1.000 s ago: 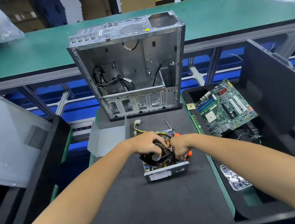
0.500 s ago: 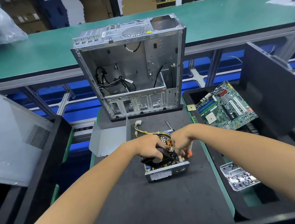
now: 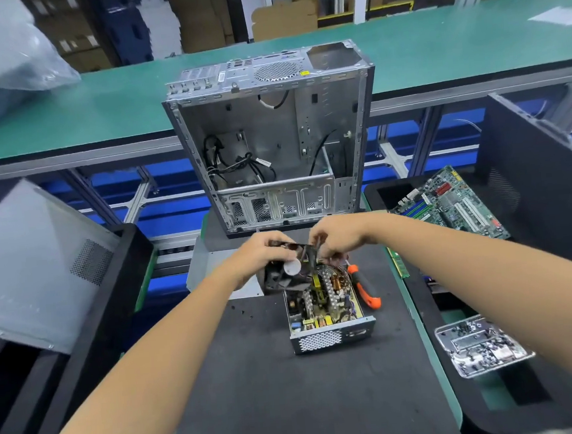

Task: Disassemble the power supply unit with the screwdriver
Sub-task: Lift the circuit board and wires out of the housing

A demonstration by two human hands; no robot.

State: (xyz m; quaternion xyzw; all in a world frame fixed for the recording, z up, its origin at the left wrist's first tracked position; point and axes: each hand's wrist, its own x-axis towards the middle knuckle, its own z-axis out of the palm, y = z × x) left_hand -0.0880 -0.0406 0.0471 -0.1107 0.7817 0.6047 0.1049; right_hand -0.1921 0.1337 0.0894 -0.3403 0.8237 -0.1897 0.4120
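The power supply unit point(image 3: 327, 319) lies open on the black mat point(image 3: 291, 387), its circuit board and coils exposed. My left hand point(image 3: 257, 256) grips a black fan point(image 3: 287, 273), lifted and tilted above the unit's far end. My right hand point(image 3: 339, 238) pinches the fan's thin wires just right of it. The screwdriver point(image 3: 363, 287), with an orange and black handle, lies on the mat along the unit's right side, free of both hands.
An empty computer case point(image 3: 272, 142) stands upright behind the unit. A grey metal cover point(image 3: 213, 267) lies left of my hands. Right of the mat are a motherboard point(image 3: 448, 204) in a black bin and a clear tray of screws point(image 3: 479, 348). A black bin stands at left.
Both hands have lifted the fan up and away from the unit, uncovering the board. My right hand left the screwdriver's handle, which now lies in plain sight beside the unit.
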